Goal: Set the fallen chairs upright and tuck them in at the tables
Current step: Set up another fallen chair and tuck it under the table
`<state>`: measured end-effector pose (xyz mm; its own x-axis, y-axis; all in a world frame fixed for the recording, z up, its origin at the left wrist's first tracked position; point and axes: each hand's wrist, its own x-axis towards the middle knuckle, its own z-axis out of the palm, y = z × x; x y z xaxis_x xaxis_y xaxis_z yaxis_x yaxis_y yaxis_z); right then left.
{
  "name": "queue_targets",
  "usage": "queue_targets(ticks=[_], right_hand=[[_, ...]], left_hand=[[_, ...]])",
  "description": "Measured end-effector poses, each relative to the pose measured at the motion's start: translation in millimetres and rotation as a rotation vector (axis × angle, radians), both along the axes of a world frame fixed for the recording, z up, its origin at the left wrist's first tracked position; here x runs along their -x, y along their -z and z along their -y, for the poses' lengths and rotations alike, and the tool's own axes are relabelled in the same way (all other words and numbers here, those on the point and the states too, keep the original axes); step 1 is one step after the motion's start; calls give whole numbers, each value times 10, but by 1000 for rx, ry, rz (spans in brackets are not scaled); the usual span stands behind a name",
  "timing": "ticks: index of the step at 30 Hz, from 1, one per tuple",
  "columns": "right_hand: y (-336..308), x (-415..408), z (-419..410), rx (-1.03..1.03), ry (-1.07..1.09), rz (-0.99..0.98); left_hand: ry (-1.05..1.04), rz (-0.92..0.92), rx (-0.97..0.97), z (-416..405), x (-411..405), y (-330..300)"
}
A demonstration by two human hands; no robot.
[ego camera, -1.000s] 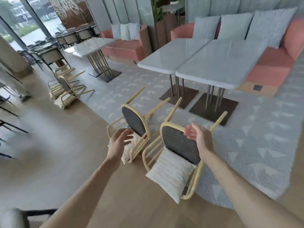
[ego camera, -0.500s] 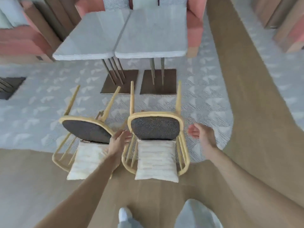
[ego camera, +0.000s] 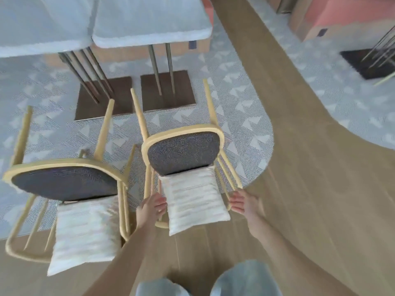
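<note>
Both hands at the fallen right chair (ego camera: 181,154) before the desk (ego camera: 149,20): left hand (ego camera: 150,210) and right hand (ego camera: 241,204), fingers relaxed, barely touching its backrest frame.

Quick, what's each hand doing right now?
Left hand: open, fingers against the fallen chair beside its cushion.
Right hand: open, at the chair's right side; contact unclear.

Head camera, sole view: I look steeply down and forward, close over my hands, floor and table bases ahead.
</note>
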<state>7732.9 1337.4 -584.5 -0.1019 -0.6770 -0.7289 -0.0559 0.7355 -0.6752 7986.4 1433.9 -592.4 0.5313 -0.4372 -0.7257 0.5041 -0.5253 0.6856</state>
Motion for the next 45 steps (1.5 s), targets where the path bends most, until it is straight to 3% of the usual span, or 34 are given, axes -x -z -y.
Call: queue_targets(ticks=[6, 14, 20, 26, 36, 40, 45], right_hand=[[2074, -188, 104, -209, 22, 83], [5279, -282, -107, -418, -63, -20], [6420, -266, -131, -410, 55, -66], [6557, -295, -238, -414, 249, 115], [6593, -271, -175, -438, 271, 301], [6369, -291, -188, -396, 260, 355], [5329, -375, -383, -370, 221, 295]], left_hand=[[-154, -160, -15, 313, 129, 1761], [-117, -455, -322, -68, 644, 4921], [-289, -461, -258, -150, 693, 6112], [-465, -446, -68, -287, 628, 6366], [-360, -465, 213, -382, 521, 6411], [-404, -421, 197, -381, 460, 6202], [-475, -383, 49, -480, 407, 5315]])
